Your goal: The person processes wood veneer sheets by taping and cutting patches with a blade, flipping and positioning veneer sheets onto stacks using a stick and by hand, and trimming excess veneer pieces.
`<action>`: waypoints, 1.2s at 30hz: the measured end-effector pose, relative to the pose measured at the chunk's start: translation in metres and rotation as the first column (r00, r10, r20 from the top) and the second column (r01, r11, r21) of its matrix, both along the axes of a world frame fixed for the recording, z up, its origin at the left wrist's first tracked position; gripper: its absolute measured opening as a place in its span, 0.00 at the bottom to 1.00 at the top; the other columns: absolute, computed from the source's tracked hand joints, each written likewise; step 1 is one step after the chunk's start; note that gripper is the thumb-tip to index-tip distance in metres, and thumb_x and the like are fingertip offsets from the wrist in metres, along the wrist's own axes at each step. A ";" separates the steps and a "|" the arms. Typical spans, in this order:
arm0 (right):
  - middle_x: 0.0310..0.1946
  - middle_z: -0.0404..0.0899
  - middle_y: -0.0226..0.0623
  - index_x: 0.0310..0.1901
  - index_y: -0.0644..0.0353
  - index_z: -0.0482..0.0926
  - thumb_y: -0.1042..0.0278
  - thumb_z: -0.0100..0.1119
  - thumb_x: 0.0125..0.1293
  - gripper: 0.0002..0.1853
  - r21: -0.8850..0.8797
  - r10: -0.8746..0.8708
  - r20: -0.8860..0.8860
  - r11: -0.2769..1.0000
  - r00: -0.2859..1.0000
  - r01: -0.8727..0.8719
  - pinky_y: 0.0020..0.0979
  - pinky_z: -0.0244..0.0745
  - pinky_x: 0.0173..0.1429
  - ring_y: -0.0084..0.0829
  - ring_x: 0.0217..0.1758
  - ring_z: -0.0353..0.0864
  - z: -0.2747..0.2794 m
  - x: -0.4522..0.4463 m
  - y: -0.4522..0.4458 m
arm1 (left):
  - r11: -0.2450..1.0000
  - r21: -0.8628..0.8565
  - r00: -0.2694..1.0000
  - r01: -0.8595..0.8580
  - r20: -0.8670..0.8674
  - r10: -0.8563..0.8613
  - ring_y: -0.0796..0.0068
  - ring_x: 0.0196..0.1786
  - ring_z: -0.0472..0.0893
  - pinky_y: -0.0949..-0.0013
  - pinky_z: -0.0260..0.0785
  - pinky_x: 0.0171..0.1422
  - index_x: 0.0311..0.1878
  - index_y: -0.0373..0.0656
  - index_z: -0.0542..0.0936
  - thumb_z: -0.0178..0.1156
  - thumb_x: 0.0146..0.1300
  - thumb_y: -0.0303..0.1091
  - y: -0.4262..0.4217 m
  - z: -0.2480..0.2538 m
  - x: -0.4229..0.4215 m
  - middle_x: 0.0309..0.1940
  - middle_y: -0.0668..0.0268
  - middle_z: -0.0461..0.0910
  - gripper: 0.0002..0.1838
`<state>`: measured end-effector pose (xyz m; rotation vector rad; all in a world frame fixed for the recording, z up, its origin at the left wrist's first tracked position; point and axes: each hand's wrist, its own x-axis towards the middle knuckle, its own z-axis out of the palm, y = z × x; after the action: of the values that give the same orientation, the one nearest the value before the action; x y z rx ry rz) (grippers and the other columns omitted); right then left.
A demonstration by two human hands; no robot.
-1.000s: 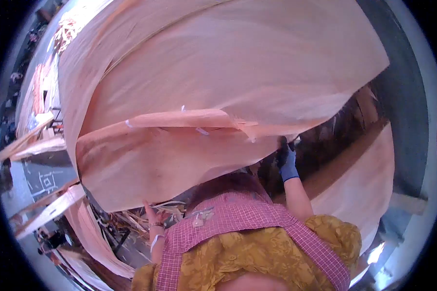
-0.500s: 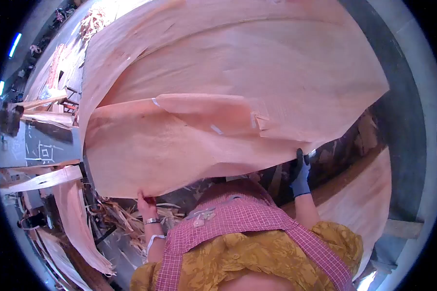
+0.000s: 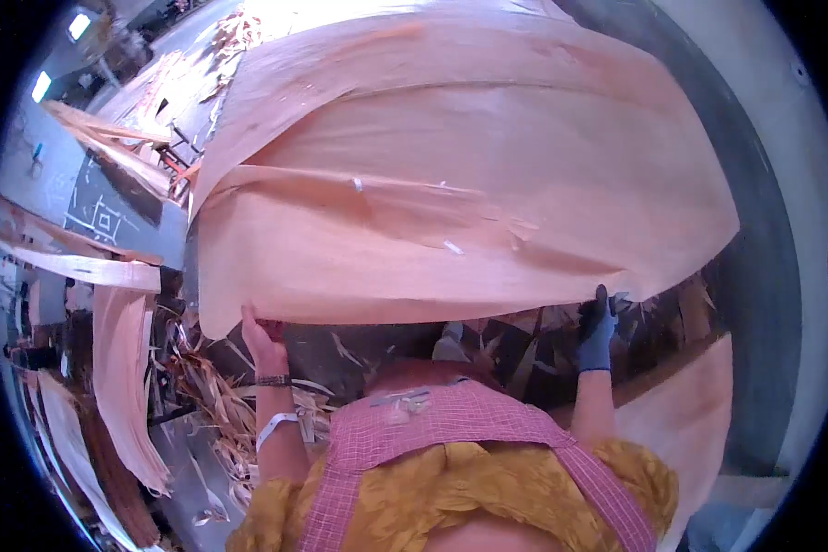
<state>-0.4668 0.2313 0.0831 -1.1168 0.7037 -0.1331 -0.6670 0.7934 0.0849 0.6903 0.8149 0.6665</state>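
A large, thin sheet of wood veneer (image 3: 414, 258) stretches in front of me, with a raised ripple across it and small pale tape strips near its middle. Its near-left edge is gripped by my left hand (image 3: 264, 342), which is bare, the thumb on top and the fingers underneath. My right hand (image 3: 596, 336), in a blue and dark glove, pinches the same near edge further right, its thumb over the veneer. Behind the ripple lies more veneer (image 3: 340, 57), with a curved edge running across it.
Veneer scraps (image 3: 221, 405) litter the floor at the left. Beside them hangs a stack of narrow veneer strips (image 3: 120, 377). A grey board with chalk marks (image 3: 106, 221) stands at the left. Another veneer sheet (image 3: 690, 405) leans at my right, near a grey wall (image 3: 754, 184).
Both hands have shifted forward with the near edge of the veneer. The fold in the sheet has flattened and its near edge is straighter. The view has tilted slightly.
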 end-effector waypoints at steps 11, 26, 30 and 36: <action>0.23 0.77 0.28 0.40 0.52 0.80 0.52 0.73 0.57 0.17 -0.202 0.117 -0.031 0.972 0.993 -0.121 0.29 0.67 0.23 0.26 0.20 0.75 -0.017 -0.019 -0.033 | 0.974 0.200 0.976 -0.106 -0.168 0.141 0.72 0.44 0.81 0.66 0.77 0.45 0.55 0.42 0.76 0.58 0.69 0.39 -0.032 0.011 -0.060 0.45 0.67 0.80 0.16; 0.36 0.80 0.35 0.49 0.58 0.78 0.53 0.76 0.55 0.26 -0.074 0.070 -0.208 0.993 0.976 -0.087 0.37 0.77 0.32 0.34 0.29 0.78 -0.107 -0.053 -0.068 | 0.998 0.062 0.971 0.028 -0.239 -0.012 0.74 0.39 0.81 0.69 0.74 0.37 0.52 0.43 0.75 0.57 0.71 0.41 -0.048 -0.078 -0.135 0.42 0.67 0.81 0.13; 0.46 0.81 0.41 0.55 0.59 0.77 0.54 0.73 0.58 0.28 -0.016 0.210 -0.211 0.976 0.955 -0.218 0.44 0.82 0.45 0.42 0.42 0.82 -0.109 -0.072 -0.076 | 0.990 0.001 0.957 0.140 -0.258 -0.135 0.75 0.36 0.80 0.69 0.73 0.35 0.47 0.44 0.77 0.56 0.71 0.43 -0.058 -0.102 -0.161 0.36 0.69 0.80 0.12; 0.41 0.82 0.36 0.52 0.57 0.79 0.55 0.71 0.60 0.23 -0.218 0.166 -0.368 0.941 0.915 -0.258 0.36 0.80 0.38 0.34 0.36 0.82 -0.237 -0.117 -0.133 | 0.946 -0.175 0.882 0.273 -0.346 -0.318 0.77 0.28 0.77 0.71 0.69 0.30 0.35 0.45 0.78 0.53 0.71 0.42 -0.057 -0.190 -0.238 0.25 0.71 0.76 0.13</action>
<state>-0.5836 0.0981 -0.1539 -1.4866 0.8872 0.1679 -0.9052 0.7362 -0.1050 0.8230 1.0612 0.2046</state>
